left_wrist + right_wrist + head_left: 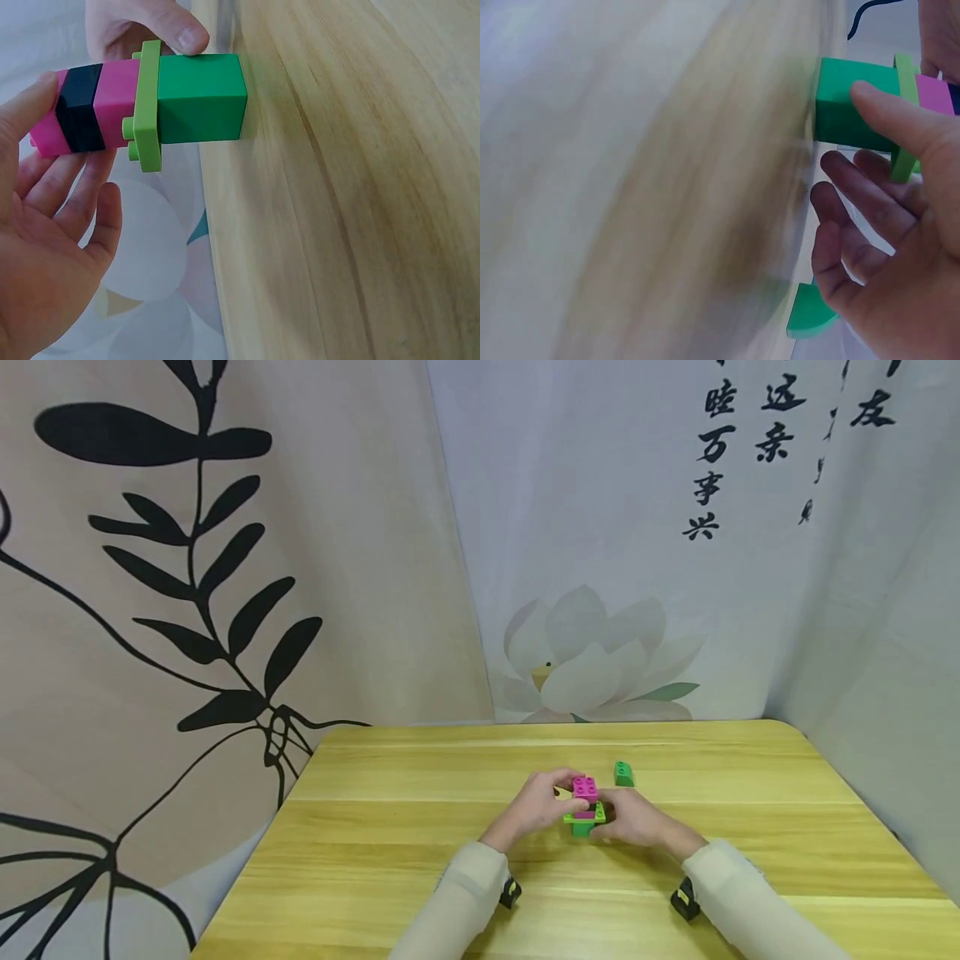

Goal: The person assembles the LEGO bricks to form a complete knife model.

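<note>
Glossy plastic pink-black-lime-green brick tower [148, 112] is upright at the wood-grain tabletop [337, 860], base contact unclear, left hand [540, 802] pinching pink top, right hand [633, 817] gripping green base, some fingers part-hidden.

Yel wd tbl [360, 868] | loose grn blk [623, 774], far half | upright blk stack [584, 815], contact unclear

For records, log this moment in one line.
left grip: on pink top; right grip: on green base; loose green block: on table
</note>
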`<state>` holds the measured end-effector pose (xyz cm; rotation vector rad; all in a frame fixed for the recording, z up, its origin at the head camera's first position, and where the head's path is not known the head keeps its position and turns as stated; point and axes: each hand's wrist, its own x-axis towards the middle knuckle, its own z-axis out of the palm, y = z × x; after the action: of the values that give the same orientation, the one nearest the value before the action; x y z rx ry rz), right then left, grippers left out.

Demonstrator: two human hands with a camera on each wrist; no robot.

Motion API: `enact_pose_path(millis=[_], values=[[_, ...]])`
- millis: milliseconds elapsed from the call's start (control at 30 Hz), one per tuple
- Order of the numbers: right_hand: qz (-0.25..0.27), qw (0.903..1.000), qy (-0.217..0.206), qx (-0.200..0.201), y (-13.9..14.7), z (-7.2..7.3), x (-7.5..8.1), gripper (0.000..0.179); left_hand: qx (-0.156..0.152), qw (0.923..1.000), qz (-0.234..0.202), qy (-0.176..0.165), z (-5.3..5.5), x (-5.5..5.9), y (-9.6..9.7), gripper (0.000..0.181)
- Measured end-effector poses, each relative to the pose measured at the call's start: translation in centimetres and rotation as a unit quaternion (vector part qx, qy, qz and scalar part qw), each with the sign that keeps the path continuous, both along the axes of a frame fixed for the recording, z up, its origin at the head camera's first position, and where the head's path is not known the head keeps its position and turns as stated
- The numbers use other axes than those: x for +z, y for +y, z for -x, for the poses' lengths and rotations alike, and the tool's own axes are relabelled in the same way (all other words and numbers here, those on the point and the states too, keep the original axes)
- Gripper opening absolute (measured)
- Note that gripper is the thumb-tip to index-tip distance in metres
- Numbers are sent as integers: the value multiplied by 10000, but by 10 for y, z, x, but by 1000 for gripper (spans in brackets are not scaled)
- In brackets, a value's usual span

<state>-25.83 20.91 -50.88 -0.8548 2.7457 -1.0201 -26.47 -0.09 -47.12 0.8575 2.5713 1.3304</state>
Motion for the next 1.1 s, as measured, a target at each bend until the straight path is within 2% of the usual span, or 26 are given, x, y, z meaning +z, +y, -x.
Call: enact_pose_path(millis=[433, 700, 867, 1100], values=[[-162, 9989, 117, -414, 23, 0, 13, 36, 157, 9993, -7, -346, 0, -2, -3, 38], [55, 9922, 654, -1061, 38, 10, 18, 31, 118, 9992, 29, -373, 0, 0, -4, 38], [171, 9882, 731, -1333, 43, 16, 19, 39, 81, 9993, 24, -366, 0, -1, -4, 37], [118, 9878, 790, -1339, 45, 27, 14, 47, 104, 9994, 62, -325, 1, -4, -3, 37]])
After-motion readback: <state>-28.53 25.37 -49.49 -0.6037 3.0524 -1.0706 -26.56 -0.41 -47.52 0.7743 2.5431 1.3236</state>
